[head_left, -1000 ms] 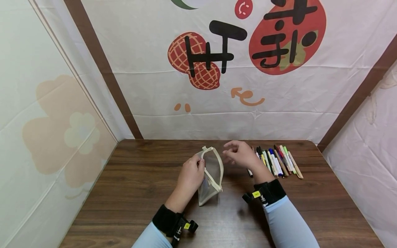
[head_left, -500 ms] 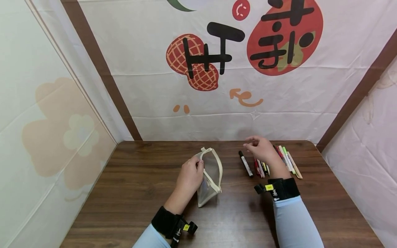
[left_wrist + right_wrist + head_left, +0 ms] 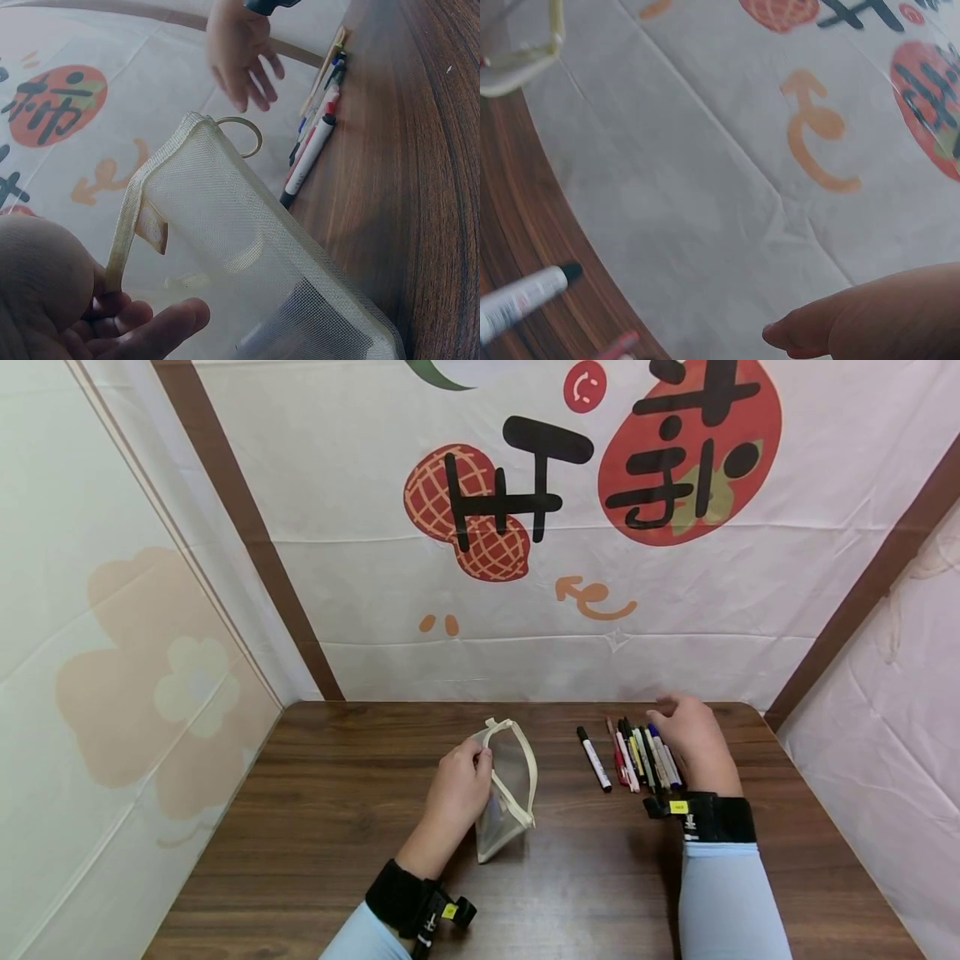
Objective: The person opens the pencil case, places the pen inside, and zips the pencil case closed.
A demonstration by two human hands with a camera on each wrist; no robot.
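Observation:
My left hand [image 3: 461,785] pinches the edge of a pale mesh zip pouch [image 3: 501,833], which stands on the table with its mouth open. Something dark shows through the mesh [image 3: 300,326] in the left wrist view; its kind is unclear. My right hand [image 3: 693,739] hovers over the right part of a row of pens [image 3: 633,756], hiding some of them. No pen shows between its fingers, which look loosely spread in the left wrist view. A white marker with a black cap [image 3: 595,760] lies apart, between pouch and row.
The brown wooden table [image 3: 315,827] meets a white printed cloth backdrop [image 3: 375,585] at its far edge. Cloth walls [image 3: 150,693] rise at left and right as well. A metal ring [image 3: 251,139] hangs at the pouch's corner.
My right hand has moved right, from beside the pouch to over the right end of the pens, uncovering the white marker and the row's left part. The left hand and pouch stay put.

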